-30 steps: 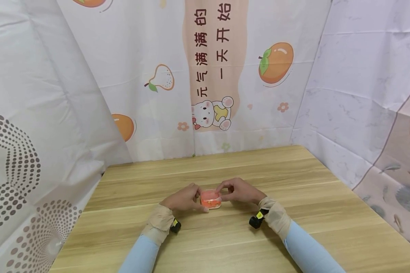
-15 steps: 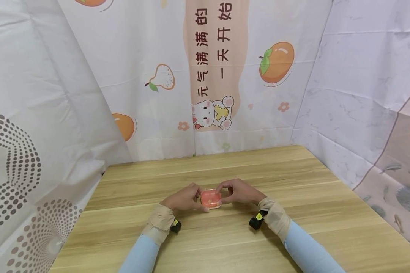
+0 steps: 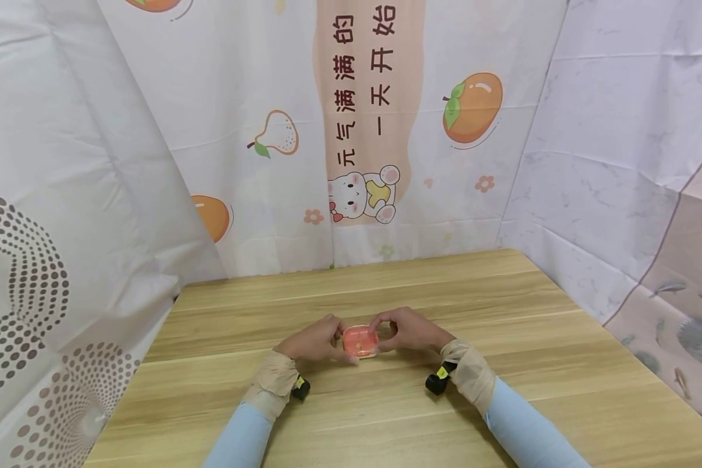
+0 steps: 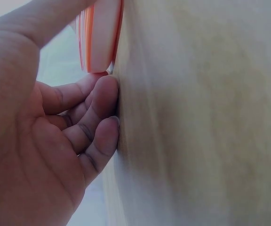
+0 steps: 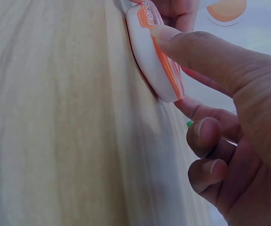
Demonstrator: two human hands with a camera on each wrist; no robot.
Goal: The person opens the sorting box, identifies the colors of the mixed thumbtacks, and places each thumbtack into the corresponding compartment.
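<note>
A small rounded case [image 3: 359, 342] with an orange-red top and a white base lies on the wooden table, between the two hands. The left hand [image 3: 316, 340] holds its left side between thumb and fingers. At its right side, the right hand [image 3: 412, 329] grips it, with the thumb on the orange edge in the right wrist view. That view shows the white base of the case [image 5: 147, 56] near the tabletop. In the left wrist view, only the end of the case [image 4: 102, 37] shows beyond the left hand's thumb; the other fingers are curled near the wood.
The wooden table [image 3: 444, 286] spreads around both hands. White printed curtains [image 3: 257, 234] hang behind it and at both sides. Each wrist carries a small black camera [image 3: 436, 383] strapped on with tan wrap.
The darker orange band along the near side of the case has gone from sight, and its top now looks flat and evenly coloured. Both hands have stayed almost in place.
</note>
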